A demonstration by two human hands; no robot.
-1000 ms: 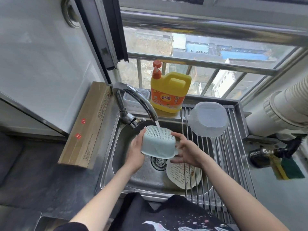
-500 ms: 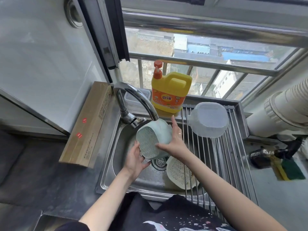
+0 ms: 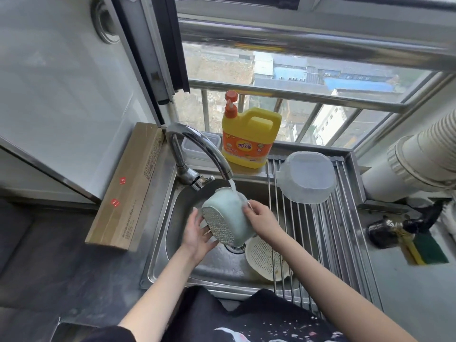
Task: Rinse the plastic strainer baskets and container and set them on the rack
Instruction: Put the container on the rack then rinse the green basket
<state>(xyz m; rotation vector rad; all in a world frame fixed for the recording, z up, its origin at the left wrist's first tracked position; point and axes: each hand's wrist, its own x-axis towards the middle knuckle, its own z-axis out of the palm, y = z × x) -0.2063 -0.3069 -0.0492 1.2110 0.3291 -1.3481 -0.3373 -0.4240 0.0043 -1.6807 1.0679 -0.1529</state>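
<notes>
A person stands at a steel sink (image 3: 172, 243) and looks down at both bare hands, which hold a pale green strainer basket (image 3: 229, 215) under running water. The basket is tipped on its side, with its perforated bottom facing the left and toward the viewer. The left hand (image 3: 197, 236) cups the basket from below and from the left, fingers spread against the perforated bottom. The right hand (image 3: 261, 218) grips the basket's upper right edge, fingers curled over the rim. A thin stream of water (image 3: 233, 186) falls from the curved metal faucet (image 3: 197, 149) onto the top of the basket. A second, cream-colored strainer basket (image 3: 264, 260) lies in the bottom of the sink, just right of the drain (image 3: 234, 248) and partly under the rack. The roll-up metal rack (image 3: 325, 230) covers the right part of the sink. A clear plastic container (image 3: 306, 176) sits upside down at the far end of the rack. A yellow dish soap jug (image 3: 249, 137) with an orange pump stands on the ledge behind the faucet. A long cardboard box (image 3: 128, 186) leans by the wall left of the sink.
</notes>
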